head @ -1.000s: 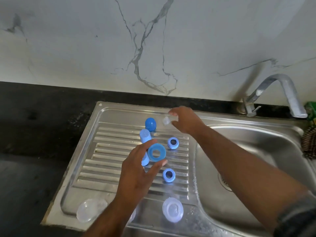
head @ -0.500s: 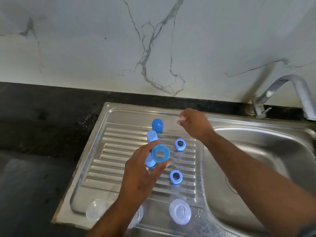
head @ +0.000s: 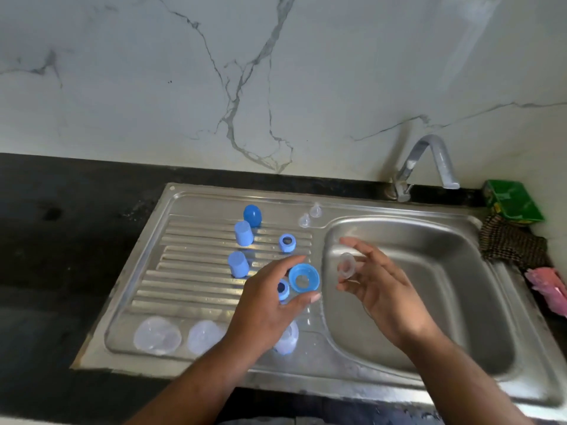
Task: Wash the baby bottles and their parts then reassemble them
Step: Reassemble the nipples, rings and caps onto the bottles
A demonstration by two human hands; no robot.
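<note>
My left hand [head: 267, 305] holds a blue screw ring [head: 304, 277] between thumb and fingers above the steel drainboard [head: 184, 289]. My right hand [head: 379, 286] pinches a clear silicone teat [head: 347, 265] at the sink's left edge, close to the ring. On the drainboard lie two pale blue caps [head: 244, 233] [head: 238, 264], a round blue cap [head: 252, 215], two smaller blue rings [head: 287, 242] [head: 283, 289] and two clear teats [head: 310, 215] near the back rim. Clear bottle bodies [head: 157, 334] [head: 205, 336] [head: 287, 337] lie along the front, one partly behind my left wrist.
The sink basin [head: 429, 289] sits to the right under a chrome tap [head: 426, 167]. A green packet [head: 511, 202], a dark scrubbing cloth [head: 512, 243] and a pink item [head: 549, 286] lie at the far right. Black counter [head: 61, 240] spreads to the left.
My right hand came back from the drainboard's back rim with a clear teat and now holds it next to the blue ring. My left hand kept hold of the ring.
</note>
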